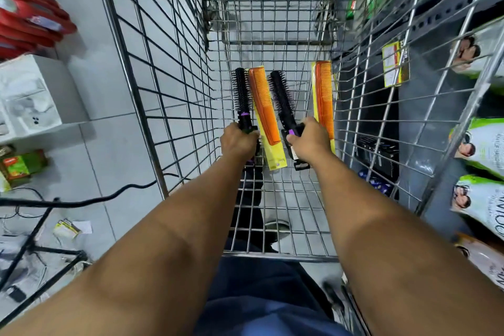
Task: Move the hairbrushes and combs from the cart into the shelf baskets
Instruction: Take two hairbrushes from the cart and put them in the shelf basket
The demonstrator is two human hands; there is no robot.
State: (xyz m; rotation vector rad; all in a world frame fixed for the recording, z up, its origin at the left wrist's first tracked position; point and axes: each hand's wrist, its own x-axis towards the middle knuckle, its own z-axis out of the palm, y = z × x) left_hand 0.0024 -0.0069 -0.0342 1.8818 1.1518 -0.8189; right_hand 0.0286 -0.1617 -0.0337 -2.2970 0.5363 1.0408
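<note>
Both arms reach down into the wire cart [152,106]. The left hand [238,142] makes a closed grip around the handle of a round hairbrush [241,93], with a carded orange comb [263,106] beside it at 3 o'clock; whether the fingers pinch that card too I cannot tell. The right hand [308,140] grips the second hairbrush [282,101] and, it seems, the second orange comb [324,95]. All four long axes run from the grips toward 12 o'clock. A likely shelf basket [377,155] lies at 3 o'clock, nearer the right hand.
</note>
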